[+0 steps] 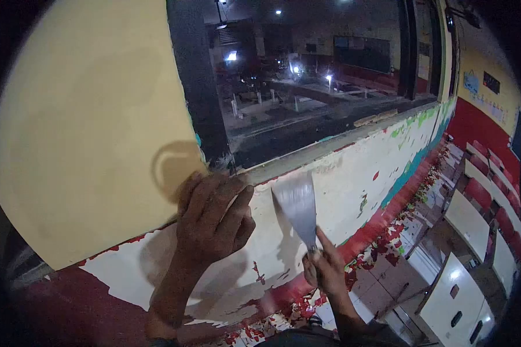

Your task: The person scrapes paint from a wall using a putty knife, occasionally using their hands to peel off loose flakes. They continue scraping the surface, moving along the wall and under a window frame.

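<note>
A broad metal putty knife (299, 209) is in my right hand (328, 267), which is closed around its handle. The blade points up and lies close against the scraped white wall (353, 185), just below the window ledge (330, 152). My left hand (213, 217) is raised beside the lower left window corner, next to the cream panel (104, 127). Its fingers are loosely bent and apart, with nothing visible in them. Patches of red, green and teal paint remain along the wall.
Red and green paint flakes (388, 234) litter the tiled floor (382, 283) along the wall's foot. White-topped desks (454, 289) and red chairs (477, 194) stand at the right. Through the dark-framed window (205, 87) a dim room with bright lights shows.
</note>
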{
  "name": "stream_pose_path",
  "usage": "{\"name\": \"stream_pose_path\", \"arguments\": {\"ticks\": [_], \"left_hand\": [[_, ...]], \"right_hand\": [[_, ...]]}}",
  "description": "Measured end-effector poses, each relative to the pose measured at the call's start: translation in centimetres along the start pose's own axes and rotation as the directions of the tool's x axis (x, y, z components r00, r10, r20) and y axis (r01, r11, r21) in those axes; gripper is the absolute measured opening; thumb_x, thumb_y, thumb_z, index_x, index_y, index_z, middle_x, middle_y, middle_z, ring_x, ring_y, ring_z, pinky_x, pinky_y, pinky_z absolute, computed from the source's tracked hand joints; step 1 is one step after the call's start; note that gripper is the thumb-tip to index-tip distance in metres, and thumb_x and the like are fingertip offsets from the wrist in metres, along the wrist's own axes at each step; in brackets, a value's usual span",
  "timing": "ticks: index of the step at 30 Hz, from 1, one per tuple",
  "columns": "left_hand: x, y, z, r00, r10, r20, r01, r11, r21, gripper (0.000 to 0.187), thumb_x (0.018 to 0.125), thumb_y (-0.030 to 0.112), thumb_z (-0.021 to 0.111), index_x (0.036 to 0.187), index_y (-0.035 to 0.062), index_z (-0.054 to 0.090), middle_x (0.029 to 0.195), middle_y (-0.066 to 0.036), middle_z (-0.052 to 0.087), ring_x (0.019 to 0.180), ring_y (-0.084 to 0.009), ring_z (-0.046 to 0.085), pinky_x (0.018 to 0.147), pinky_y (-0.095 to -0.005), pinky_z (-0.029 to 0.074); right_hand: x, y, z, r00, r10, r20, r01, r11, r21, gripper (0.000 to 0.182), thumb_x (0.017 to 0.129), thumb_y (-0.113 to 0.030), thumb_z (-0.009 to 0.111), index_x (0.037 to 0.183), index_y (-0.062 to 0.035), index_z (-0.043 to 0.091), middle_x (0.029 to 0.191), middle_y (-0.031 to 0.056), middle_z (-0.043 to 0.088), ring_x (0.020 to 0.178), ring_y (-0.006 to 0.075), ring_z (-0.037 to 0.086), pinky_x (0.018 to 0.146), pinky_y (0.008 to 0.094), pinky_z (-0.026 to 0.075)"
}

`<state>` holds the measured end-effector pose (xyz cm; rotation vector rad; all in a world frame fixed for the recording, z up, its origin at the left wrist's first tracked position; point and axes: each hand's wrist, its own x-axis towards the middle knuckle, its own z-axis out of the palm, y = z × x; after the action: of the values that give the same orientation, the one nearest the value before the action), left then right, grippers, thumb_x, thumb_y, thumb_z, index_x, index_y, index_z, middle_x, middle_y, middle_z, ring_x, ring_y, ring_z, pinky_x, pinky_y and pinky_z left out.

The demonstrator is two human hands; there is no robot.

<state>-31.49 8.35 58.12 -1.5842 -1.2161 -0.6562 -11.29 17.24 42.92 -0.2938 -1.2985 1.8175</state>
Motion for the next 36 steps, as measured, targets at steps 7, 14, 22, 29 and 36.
{"name": "stream_pose_path", "arguments": {"ticks": [7, 14, 22, 29, 36], "left_hand": [[0.7, 0.7, 1.0, 1.000, -0.006, 0.009, 0.005, 0.994, 0.110, 0.026, 0.071, 0.011, 0.065, 0.097, 0.0096, 0.063, 0.104, -0.004, 0.062, 0.103, -0.0237, 0.055, 0.098, -0.0484, 0.033], [0.8, 1.0, 1.4, 0.998, -0.023, 0.051, 0.016, 0.991, 0.132, 0.031, 0.071, 0.012, 0.067, 0.101, 0.0115, 0.062, 0.103, -0.002, 0.062, 0.104, -0.0238, 0.054, 0.099, -0.0516, 0.028], [1.3, 1.7, 2.0, 0.999, -0.043, 0.030, 0.038, 0.987, 0.159, 0.023, 0.073, 0.017, 0.066, 0.095, 0.0116, 0.064, 0.100, 0.000, 0.062, 0.101, -0.0206, 0.054, 0.100, -0.0510, 0.025], [1.2, 1.6, 2.2, 0.993, -0.087, 0.078, 0.070, 0.978, 0.198, 0.020, 0.073, 0.019, 0.067, 0.092, 0.0132, 0.066, 0.099, 0.001, 0.062, 0.101, -0.0201, 0.054, 0.100, -0.0514, 0.024], [1.4, 1.8, 2.2, 0.988, -0.110, 0.109, 0.081, 0.966, 0.246, 0.020, 0.074, 0.021, 0.066, 0.092, 0.0142, 0.067, 0.101, 0.003, 0.062, 0.102, -0.0187, 0.054, 0.101, -0.0516, 0.024]], "right_hand": [[1.4, -1.0, 1.4, 0.996, -0.071, 0.052, 0.072, 0.997, -0.025, 0.057, 0.094, -0.011, 0.048, 0.145, -0.0086, 0.023, 0.072, 0.0035, 0.055, 0.050, 0.0057, 0.044, 0.044, 0.0201, 0.037], [1.9, -1.5, 0.6, 1.000, -0.016, 0.004, 0.016, 0.999, -0.033, 0.057, 0.094, -0.012, 0.049, 0.145, -0.0095, 0.024, 0.071, 0.0041, 0.054, 0.047, 0.0054, 0.043, 0.040, 0.0201, 0.035], [2.1, -2.2, 0.3, 0.999, -0.029, 0.031, 0.030, 0.999, -0.036, 0.056, 0.094, -0.012, 0.049, 0.144, -0.0084, 0.024, 0.072, 0.0051, 0.054, 0.044, 0.0058, 0.042, 0.038, 0.0210, 0.035], [2.7, -2.4, -0.2, 0.999, -0.037, 0.021, 0.038, 0.999, -0.033, 0.057, 0.094, -0.010, 0.048, 0.144, -0.0057, 0.023, 0.071, 0.0047, 0.054, 0.045, 0.0055, 0.041, 0.039, 0.0206, 0.035], [2.2, -2.7, -1.1, 0.999, 0.019, 0.029, -0.017, 0.998, -0.056, 0.057, 0.094, -0.012, 0.048, 0.145, -0.0067, 0.023, 0.075, 0.0041, 0.054, 0.046, 0.0054, 0.042, 0.040, 0.0201, 0.035]]}}
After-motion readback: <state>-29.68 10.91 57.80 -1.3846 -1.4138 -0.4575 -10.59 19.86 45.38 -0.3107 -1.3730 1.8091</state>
